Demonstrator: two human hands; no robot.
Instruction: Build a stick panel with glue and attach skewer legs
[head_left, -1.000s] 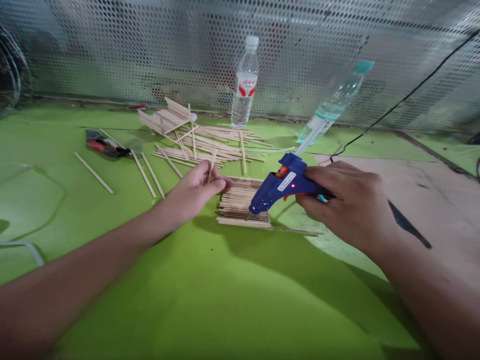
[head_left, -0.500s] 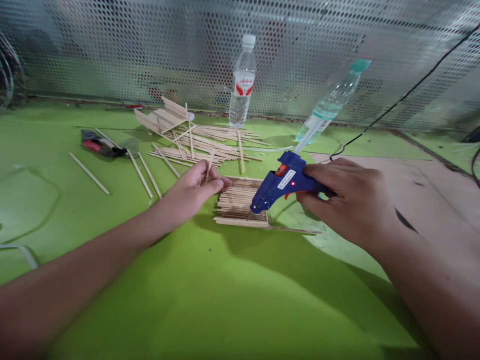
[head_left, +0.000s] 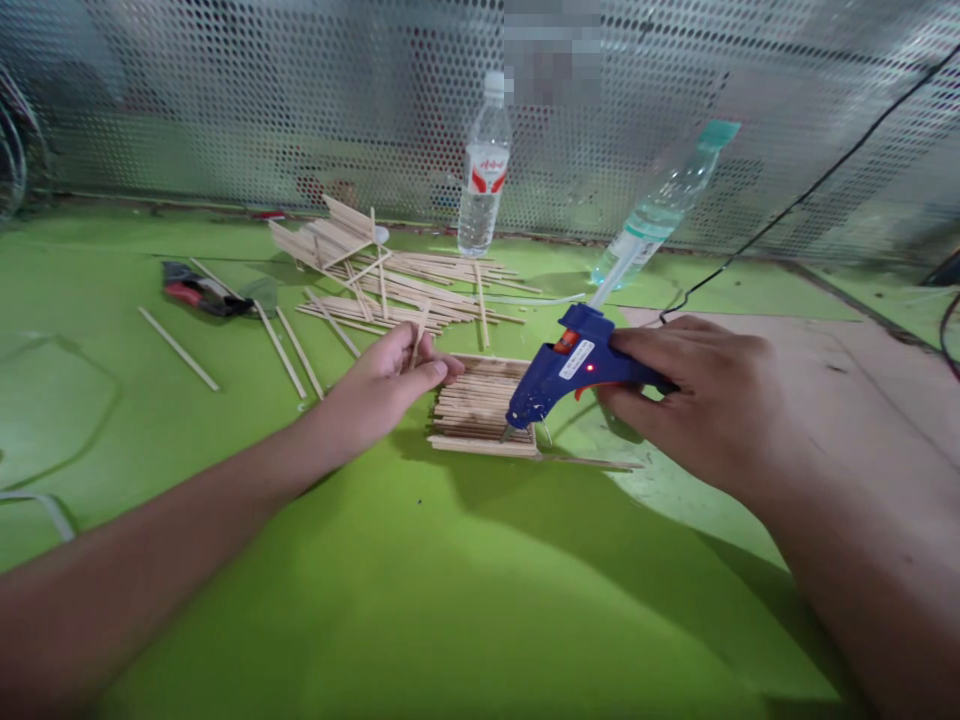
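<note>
My right hand is wrapped round the handle of a blue hot glue gun with a small red light lit and a clear glue stick in its back. The nozzle points down at the near edge of a small panel of wooden sticks lying on the green table. A short wooden stick is pinched upright in my left hand, whose fingertips are at the panel's far left corner. One thin stick juts out to the right from the panel's near edge.
Behind are a pile of loose sticks and a stick-built structure. Red-and-black cutters lie at left among single sticks. A clear bottle and a greenish bottle stand before a perforated metal screen. A black cord runs at right.
The glue gun's nozzle has shifted slightly to the right along the panel's near edge. My left hand keeps its place with the stick.
</note>
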